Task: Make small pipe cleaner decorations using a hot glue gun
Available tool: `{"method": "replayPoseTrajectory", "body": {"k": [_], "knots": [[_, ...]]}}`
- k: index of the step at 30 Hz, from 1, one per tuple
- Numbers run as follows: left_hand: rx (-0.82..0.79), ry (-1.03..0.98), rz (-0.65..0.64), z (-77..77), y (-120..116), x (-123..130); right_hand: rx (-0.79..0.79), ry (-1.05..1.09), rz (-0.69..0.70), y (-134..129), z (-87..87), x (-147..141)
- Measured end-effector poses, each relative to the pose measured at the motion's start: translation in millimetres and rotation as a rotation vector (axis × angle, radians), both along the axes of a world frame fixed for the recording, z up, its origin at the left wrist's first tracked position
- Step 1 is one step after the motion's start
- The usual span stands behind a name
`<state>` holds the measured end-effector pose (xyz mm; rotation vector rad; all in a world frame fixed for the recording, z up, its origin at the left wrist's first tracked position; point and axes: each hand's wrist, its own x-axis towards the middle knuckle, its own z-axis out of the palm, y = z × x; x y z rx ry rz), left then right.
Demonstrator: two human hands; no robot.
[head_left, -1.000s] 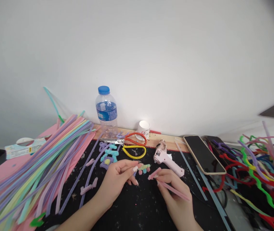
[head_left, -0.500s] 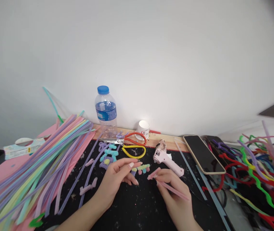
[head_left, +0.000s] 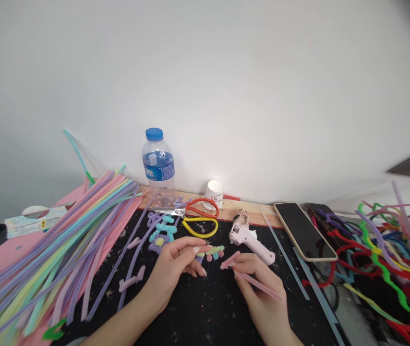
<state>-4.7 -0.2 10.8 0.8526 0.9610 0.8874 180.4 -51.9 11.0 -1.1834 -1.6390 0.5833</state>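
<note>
Lower centre: right hand [head_left: 268, 293] pinches bent pink stem [head_left: 260, 284]; gripping close to the bend should keep the fold crisp. Left hand [head_left: 165, 269] has curled fingers by multicoloured piece [head_left: 215, 251], centre; pinch unclear. Just beyond, glue gun [head_left: 253, 244] and scissors [head_left: 201, 235] limit reach. Bottle [head_left: 159, 166] stands behind, left of centre.

"How are your arms lying?"

"My left forearm [head_left: 124, 319] slants in from the lower left, bare, and my right wrist [head_left: 286, 334] rises from the bottom edge."

"And the hands?"

"Well apart, turned towards each other. My left hand [head_left: 172, 262] pinches between thumb and forefinger, the lower fingers [head_left: 195, 267] curled beneath. My right hand [head_left: 262, 283] pinches too, knuckles up, thumb underneath."
</note>
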Motion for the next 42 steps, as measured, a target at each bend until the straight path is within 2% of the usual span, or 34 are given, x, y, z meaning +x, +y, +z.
{"method": "replayPoseTrajectory", "body": {"k": [14,24,29,35,42], "knots": [[0.004,-0.044,-0.018,-3.0,-0.4,-0.8,-0.001,0.026,0.009,-0.7,-0.8,-0.2],[0.057,0.066,-0.015,-2.3,-1.9,2.3,0.031,0.035,0.021,-0.2,0.8,-0.6],[0.070,0.017,-0.127,-1.3,-2.6,5.1,0.070,0.035,0.049,-0.7,2.4,-1.7],[-0.056,-0.021,-0.361,-3.2,-5.8,6.5,0.146,0.002,0.059,-0.1,6.7,-2.5],[-0.153,-0.110,-0.461,0.9,-8.3,5.7,0.193,-0.062,0.096,-2.1,3.9,-1.5]]}}
